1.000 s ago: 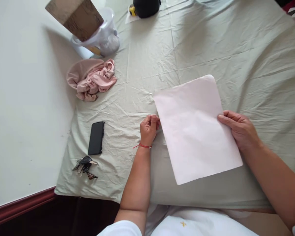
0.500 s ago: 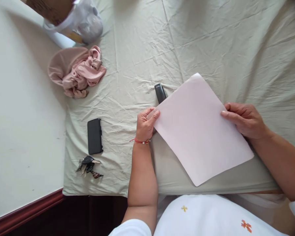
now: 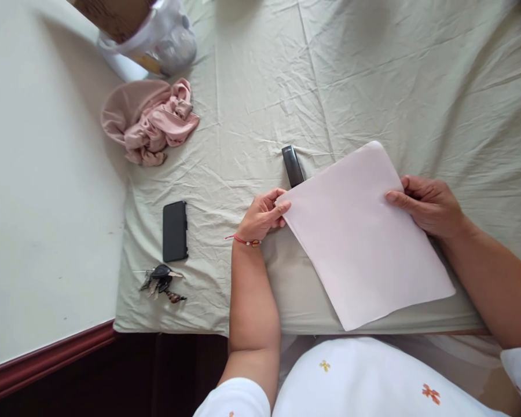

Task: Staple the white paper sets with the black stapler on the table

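Over there I see a white wall (image 3: pixel 47 174) with a dark red strip (image 3: pixel 47 355), and a wrinkly green cloth (image 3: pixel 252 104) spread beside it.

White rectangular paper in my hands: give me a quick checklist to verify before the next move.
1. Left hand pinching the white rectangular paper at its left corner: ok.
2. Right hand gripping the right edge, thumb on top: ok.
3. Small black oblong object fully visible: not ok, its near end is hidden behind the paper.
4. Black rectangular phone apart from the paper: ok, off to the left.
5. Bunched pink fabric apart from the paper: ok, farther left.
6. Underside of the paper unmarked: cannot tell, facing away.
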Demonstrator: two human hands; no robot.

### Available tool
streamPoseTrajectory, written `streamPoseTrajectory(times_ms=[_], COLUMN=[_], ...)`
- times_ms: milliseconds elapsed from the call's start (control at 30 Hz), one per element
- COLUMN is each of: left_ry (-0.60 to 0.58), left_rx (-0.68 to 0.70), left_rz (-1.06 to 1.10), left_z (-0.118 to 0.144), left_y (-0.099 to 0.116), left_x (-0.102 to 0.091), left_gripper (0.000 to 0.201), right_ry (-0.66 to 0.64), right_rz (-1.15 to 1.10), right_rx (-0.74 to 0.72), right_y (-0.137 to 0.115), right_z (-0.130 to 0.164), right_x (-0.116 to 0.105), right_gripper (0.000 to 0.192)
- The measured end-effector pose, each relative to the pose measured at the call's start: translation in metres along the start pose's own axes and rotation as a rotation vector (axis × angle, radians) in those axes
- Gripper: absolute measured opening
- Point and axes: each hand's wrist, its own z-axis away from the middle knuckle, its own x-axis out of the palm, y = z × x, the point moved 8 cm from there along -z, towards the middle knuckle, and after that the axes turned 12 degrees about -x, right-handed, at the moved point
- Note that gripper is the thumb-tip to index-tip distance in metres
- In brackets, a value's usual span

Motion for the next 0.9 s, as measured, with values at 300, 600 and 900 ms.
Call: streamPoseTrajectory(times_ms=[300,600,900], left_ry=[0.158,0.057,0.072], left_rx=[0.087,0.032,0.011], left_rz=[0.01,0.036,0.008], left_z=[-0.005,-0.003,-0.005], left_y=[-0.002,0.002,0.005], left_x=[-0.01,-0.011,-0.017], left_gripper=[0.054,0.051,0.045], right_ry=[0.096,0.08,0.118], right_rz=[-0.065,-0.124,-0.097], right_rx=[-0.035,0.047,0.029], right_y=[0.001,0.003,0.004], right_z=[0.0,-0.001,-0.002], right_x=[-0.004,-0.002,-0.007], right_gripper=[0.046,0.039,0.038])
